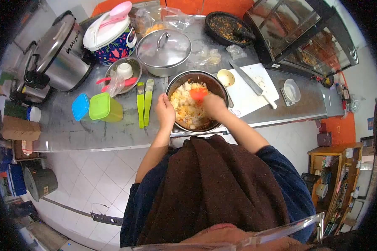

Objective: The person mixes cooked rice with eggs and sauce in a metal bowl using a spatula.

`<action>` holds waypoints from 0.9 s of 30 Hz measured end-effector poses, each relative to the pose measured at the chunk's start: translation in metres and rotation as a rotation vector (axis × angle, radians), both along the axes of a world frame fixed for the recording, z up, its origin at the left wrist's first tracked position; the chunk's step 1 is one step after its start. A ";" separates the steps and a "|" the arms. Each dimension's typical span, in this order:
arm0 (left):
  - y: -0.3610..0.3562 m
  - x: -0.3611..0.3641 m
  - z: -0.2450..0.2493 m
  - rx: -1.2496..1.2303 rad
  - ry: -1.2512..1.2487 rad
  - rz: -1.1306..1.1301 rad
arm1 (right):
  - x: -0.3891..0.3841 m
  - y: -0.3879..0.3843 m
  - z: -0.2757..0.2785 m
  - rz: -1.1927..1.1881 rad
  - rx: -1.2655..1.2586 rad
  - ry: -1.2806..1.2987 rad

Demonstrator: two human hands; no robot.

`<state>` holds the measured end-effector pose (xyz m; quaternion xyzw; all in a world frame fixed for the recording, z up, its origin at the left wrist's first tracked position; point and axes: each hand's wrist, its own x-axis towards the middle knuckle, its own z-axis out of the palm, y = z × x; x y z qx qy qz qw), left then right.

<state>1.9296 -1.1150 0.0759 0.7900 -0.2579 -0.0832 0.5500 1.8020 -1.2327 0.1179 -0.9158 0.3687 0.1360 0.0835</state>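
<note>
A dark-rimmed round pot (216, 82) stands at the counter's front edge, holding a chunky white and orange food mixture (186, 104). My left hand (166, 110) rests against the pot's left rim, its fingers close together on the wall. Over the right part of the pot, my right hand (215, 106) is closed on a red-orange utensil (198, 93), whose head is above the food; its handle is hidden in the fist. Just right of the pot are a small cream bowl (225, 78) and a white cutting board (241, 100) with a large knife (251, 83).
Behind the pot sits a lidded metal pot (164, 53). To the left are green-handled tools (144, 106), a green container (105, 107), a blue one (80, 106) and a metal bowl (134, 67). A black mortar (226, 28) and small scale (290, 93) stand further right.
</note>
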 end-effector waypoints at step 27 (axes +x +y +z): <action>0.000 -0.002 0.011 -0.057 -0.026 0.036 | -0.004 0.027 0.012 0.441 0.085 -0.010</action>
